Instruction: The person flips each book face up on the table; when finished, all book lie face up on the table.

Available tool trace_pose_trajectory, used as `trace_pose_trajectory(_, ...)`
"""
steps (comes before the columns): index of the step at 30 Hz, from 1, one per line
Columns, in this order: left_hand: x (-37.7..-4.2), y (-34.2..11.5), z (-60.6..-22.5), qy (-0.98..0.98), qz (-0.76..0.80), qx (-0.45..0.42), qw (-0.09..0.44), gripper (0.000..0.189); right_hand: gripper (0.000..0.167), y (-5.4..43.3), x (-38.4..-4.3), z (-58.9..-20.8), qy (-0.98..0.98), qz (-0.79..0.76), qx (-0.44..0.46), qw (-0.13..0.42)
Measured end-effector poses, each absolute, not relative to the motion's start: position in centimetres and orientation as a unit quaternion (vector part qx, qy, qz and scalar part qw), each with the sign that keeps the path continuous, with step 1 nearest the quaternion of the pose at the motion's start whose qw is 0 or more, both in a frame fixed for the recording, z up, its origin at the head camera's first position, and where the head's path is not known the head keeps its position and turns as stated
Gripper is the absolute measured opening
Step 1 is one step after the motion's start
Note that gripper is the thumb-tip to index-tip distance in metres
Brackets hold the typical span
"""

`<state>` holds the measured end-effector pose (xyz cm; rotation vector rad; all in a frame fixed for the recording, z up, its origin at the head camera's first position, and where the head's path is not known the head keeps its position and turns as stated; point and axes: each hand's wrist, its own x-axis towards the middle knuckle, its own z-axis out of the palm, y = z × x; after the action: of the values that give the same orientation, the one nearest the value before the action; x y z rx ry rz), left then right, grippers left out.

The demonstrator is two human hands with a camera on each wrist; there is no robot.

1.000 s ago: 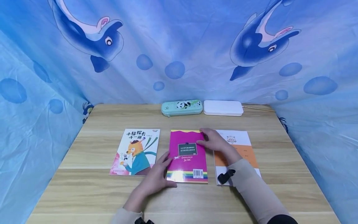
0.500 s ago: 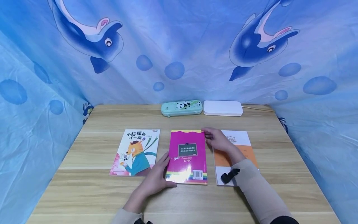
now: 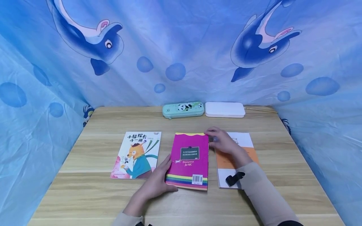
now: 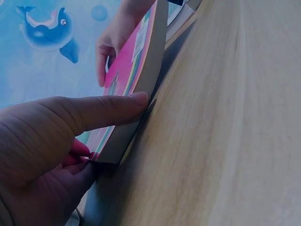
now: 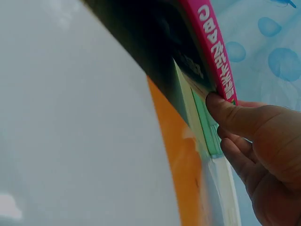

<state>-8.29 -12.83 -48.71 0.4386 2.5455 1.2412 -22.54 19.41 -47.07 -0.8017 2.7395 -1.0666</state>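
A pink book (image 3: 181, 169) with a dark chalkboard panel and a barcode lies in the middle of the table, its right side tilted up. My right hand (image 3: 223, 144) pinches its upper right corner; the right wrist view shows the thumb (image 5: 233, 113) against the raised spine (image 5: 214, 47). At the lower left corner my left hand (image 3: 155, 185) holds the book, thumb (image 4: 108, 109) along the bottom edge and fingers at the left edge. A cat picture book (image 3: 138, 160) lies to the left. An orange and white book (image 3: 226, 161) lies beneath my right forearm.
At the back of the table (image 3: 93, 197) stand a green panda pencil case (image 3: 183, 110) and a white case (image 3: 225, 110). A thin stick (image 3: 260, 110) lies beside the white case. Blue dolphin-printed curtains (image 3: 175, 37) enclose the back and sides.
My right hand has shifted from the pink book's upper face to its right corner and edge. The book's right side has risen and the book has turned slightly. My left hand has stayed put.
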Motion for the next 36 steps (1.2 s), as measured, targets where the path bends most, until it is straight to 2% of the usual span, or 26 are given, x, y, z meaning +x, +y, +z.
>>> trace_pose_trajectory(14,-8.0,-13.0,-48.8,0.88,0.427,0.154,0.138,0.119,0.058,19.9,-21.9,-47.2,0.889,-0.375,-0.253,0.07)
trace_pose_trajectory(29,-8.0,-12.7,-48.6,0.88,0.418,0.165,0.152,0.123,0.055,20.7,-21.3,-47.2,0.893,-0.371,-0.248,0.057)
trace_pose_trajectory(36,-7.9,-12.5,-48.7,0.885,0.408,0.168,0.149,0.119,0.055,21.1,-21.0,-47.1,0.893,-0.377,-0.239,0.054)
